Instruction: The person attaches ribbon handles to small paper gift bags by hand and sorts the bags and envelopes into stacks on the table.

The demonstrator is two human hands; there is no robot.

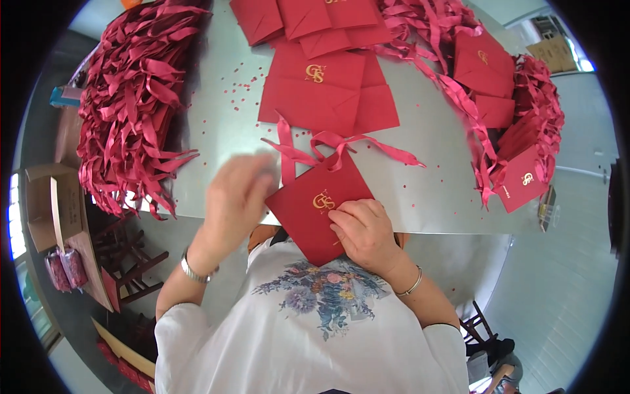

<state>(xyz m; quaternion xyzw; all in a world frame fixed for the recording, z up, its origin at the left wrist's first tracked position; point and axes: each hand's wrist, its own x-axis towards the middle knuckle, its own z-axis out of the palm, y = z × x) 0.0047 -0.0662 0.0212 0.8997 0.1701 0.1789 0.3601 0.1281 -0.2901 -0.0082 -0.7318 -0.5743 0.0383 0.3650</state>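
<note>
A small red paper gift bag (308,217) with a gold emblem lies tilted at the table's near edge, in front of my body. My right hand (364,233) grips its right side, fingers bent over the front and the thumb out of sight. Pink-red ribbon (341,146) comes out at the bag's top, its loose ends spreading on the table. Beside the bag's left corner is my left hand (237,194), raised and smeared by motion; whether its fingers hold anything does not show. Just beyond the ribbon lie flat red bags (315,88), overlapping one another.
A tall heap of ribboned red bags (134,105) fills the table's left side. More ribboned bags (485,72) are piled at the right. Small red paper dots are scattered over the pale table (230,131). An open cardboard box (56,207) and wooden stools (134,262) stand at lower left.
</note>
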